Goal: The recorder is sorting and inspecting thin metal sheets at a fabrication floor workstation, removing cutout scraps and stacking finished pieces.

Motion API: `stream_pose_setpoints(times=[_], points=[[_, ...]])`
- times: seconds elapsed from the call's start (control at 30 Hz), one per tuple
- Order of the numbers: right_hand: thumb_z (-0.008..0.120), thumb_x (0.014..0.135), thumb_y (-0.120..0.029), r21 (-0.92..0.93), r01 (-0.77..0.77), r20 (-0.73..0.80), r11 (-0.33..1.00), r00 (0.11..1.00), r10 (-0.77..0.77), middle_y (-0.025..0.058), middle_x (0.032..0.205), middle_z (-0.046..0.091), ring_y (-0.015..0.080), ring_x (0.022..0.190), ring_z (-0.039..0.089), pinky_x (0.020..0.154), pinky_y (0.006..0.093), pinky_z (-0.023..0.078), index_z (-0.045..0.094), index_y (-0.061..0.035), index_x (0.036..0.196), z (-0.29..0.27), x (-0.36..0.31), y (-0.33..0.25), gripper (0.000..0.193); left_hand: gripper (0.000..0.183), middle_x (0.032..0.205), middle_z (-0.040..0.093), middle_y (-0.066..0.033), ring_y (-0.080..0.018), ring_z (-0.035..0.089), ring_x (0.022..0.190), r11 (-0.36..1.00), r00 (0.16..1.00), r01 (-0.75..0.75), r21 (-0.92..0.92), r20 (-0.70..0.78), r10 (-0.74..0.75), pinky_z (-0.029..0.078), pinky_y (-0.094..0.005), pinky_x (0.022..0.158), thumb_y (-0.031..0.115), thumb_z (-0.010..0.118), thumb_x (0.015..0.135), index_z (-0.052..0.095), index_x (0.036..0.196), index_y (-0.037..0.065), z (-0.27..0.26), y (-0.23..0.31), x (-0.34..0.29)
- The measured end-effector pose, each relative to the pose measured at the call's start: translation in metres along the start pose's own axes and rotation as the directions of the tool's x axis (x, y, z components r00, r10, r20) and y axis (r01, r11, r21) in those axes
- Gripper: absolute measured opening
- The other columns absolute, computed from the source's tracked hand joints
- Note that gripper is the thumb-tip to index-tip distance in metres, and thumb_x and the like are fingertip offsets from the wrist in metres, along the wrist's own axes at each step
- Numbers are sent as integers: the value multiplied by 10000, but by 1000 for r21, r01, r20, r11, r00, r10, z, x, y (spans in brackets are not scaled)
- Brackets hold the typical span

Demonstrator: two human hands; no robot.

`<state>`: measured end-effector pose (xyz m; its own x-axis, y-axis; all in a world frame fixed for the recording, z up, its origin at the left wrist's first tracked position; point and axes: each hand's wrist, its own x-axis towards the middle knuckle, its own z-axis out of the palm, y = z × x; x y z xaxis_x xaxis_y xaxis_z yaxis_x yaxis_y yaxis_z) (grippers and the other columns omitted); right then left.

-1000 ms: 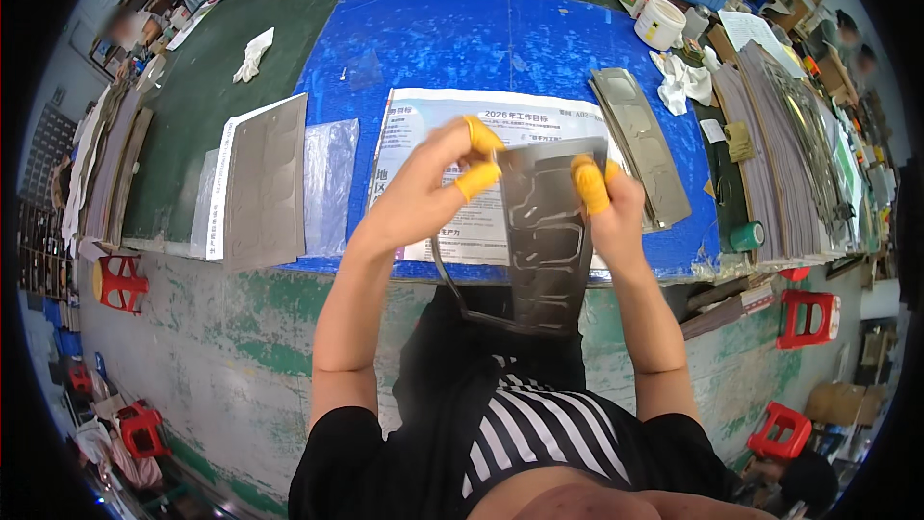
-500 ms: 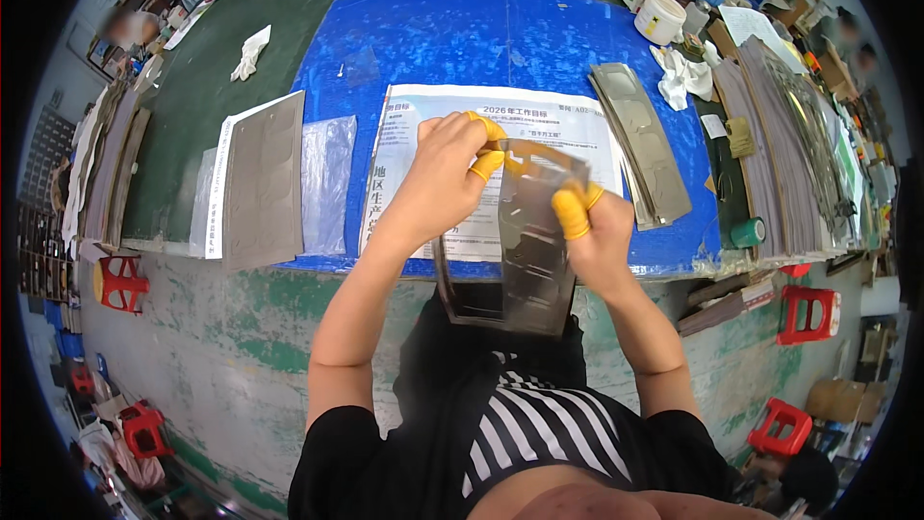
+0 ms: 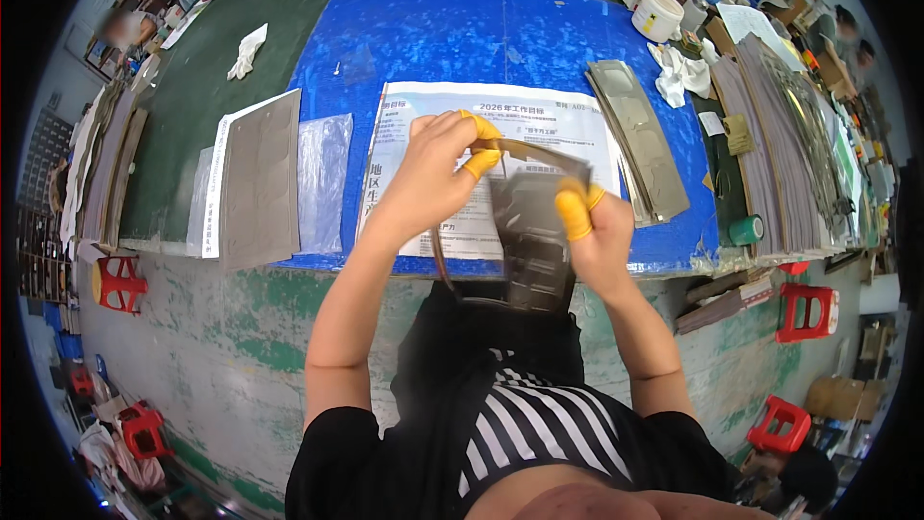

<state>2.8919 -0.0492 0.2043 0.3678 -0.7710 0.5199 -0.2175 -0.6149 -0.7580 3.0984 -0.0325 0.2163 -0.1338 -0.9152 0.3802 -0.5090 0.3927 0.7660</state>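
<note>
A dark, translucent brown plastic sheet (image 3: pixel 534 241) with rectangular shapes in it hangs over the table's near edge, its lower part blurred. My left hand (image 3: pixel 433 173) pinches its top edge between thumb and forefinger, both in yellow finger cots. A thin, bowed frame-like edge runs down from that pinch. On the other side, my right hand (image 3: pixel 601 231) grips the sheet's right edge, with yellow cots on its thumb and finger. Beneath the hands, a printed newspaper (image 3: pixel 404 101) lies on the blue table covering (image 3: pixel 414 24).
Grey-brown sheets (image 3: pixel 643 149) lie right of the newspaper. To its left are a similar flat sheet (image 3: pixel 260 183) and clear plastic film (image 3: pixel 327 183). A white tub (image 3: pixel 657 15), white gloves (image 3: pixel 680 75) and a green tape roll (image 3: pixel 746 230) sit at the right. Red stools (image 3: pixel 807 313) stand below.
The sheet's lower end has risen slightly, and its top edge now bows out, showing more of the newspaper. Both hands keep their hold in nearly the same places.
</note>
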Motion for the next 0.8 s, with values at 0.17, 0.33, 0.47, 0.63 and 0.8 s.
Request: stream_pose_setpoints(times=[0.17, 0.33, 0.47, 0.63, 0.8], points=[[553, 902, -234, 569, -402, 224, 717, 915, 336, -23, 721, 585, 77, 634, 502, 584, 242, 414, 600, 9, 937, -10, 4, 15, 250, 141, 867, 492, -18, -114, 448, 808, 901, 992, 39, -433, 123, 16, 347, -264, 720, 77, 590, 801, 547, 925, 25, -13, 0, -2], [514, 922, -278, 414, -165, 84, 895, 986, 143, 10, 845, 584, 89, 731, 505, 709, 239, 420, 542, 13, 1040, 3, -7, 23, 316, 128, 792, 445, 22, -80, 409, 740, 856, 997, -15, -517, -71, -25, 343, -237, 689, 60, 572, 795, 538, 917, 40, -15, -2, 3], [490, 930, -261, 249, -309, 284, 918, 929, 236, 12, 764, 560, 102, 656, 481, 624, 246, 404, 537, 16, 1014, 3, -29, 57, 293, 157, 796, 476, 9, -95, 430, 745, 853, 984, -40, -521, -171, -58, 358, -248, 700, 66, 577, 791, 535, 939, 31, -28, -3, 15], [468, 941, -238, 402, -344, 205, 849, 937, 282, -38, 691, 488, 51, 585, 384, 539, 203, 318, 549, -1, 1005, 11, -39, 38, 259, 315, 935, 576, -73, -199, 528, 885, 999, 975, -34, 27, -218, 39, 386, -321, 825, 107, 624, 766, 549, 1059, 19, -29, -16, 31], [452, 951, -222, 616, -271, 31, 740, 947, 321, -88, 659, 426, -11, 535, 317, 461, 160, 235, 525, -12, 1041, 10, -31, 44, 240, 402, 1085, 555, -92, -264, 470, 1044, 871, 830, -51, 488, -464, 309, 351, -368, 898, 137, 673, 746, 555, 1120, 49, -7, 9, 15]])
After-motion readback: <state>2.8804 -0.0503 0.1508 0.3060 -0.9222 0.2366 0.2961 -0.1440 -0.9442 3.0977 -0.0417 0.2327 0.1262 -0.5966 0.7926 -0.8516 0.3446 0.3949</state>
